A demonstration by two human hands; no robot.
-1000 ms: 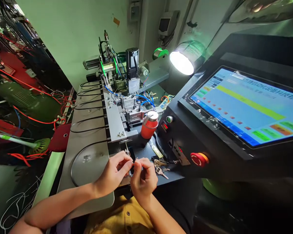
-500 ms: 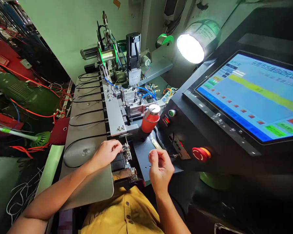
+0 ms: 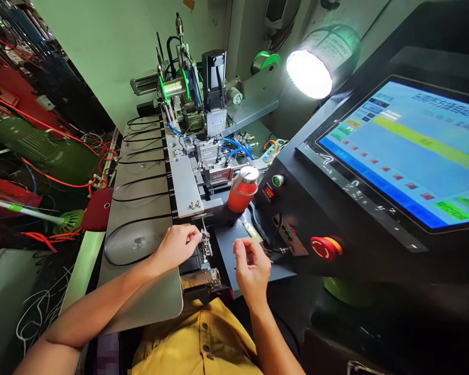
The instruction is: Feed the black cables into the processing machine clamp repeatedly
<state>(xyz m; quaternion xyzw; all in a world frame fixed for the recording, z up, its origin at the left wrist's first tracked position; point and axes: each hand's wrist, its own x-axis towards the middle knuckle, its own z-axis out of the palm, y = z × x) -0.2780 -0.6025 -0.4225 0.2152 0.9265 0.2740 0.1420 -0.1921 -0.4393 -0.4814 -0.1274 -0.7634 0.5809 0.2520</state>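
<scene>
A: Where to find the small metal clamp [image 3: 206, 245]?

B: Left of the red bottle [image 3: 241, 197] and nearer the body, right by the fingertips of the left hand [image 3: 176, 245].

A: Heavy or light, at a guess?

B: Small and stiff, seemingly fixed to the machine [image 3: 218, 124]; probably smooth enough to slip under a damp thumb. Best taken by the outer edges, gently, given such fine, possibly fragile pieces.

A: And the nearest black cable [image 3: 150, 216], looped farther left of the bottle?

B: Likely light, springy rather than limp, judging by the smooth curve. Best pinched close to an end.

A: Grip?

B: On the left, thumb and forefinger close together beside the clamp; impossible to tell whether closed on anything. Right hand [image 3: 252, 263], nearer the body than the bottle: fingers curled toward the thumb, well apart from the clamp, again impossible to tell whether holding anything.

A: Hard to make out?

B: Clamp detail, too small and partly behind the left fingertips. Cable, lost near the left forearm [image 3: 121, 291]. Screen [image 3: 414, 156], right of the bottle, cut off at the side.
</scene>
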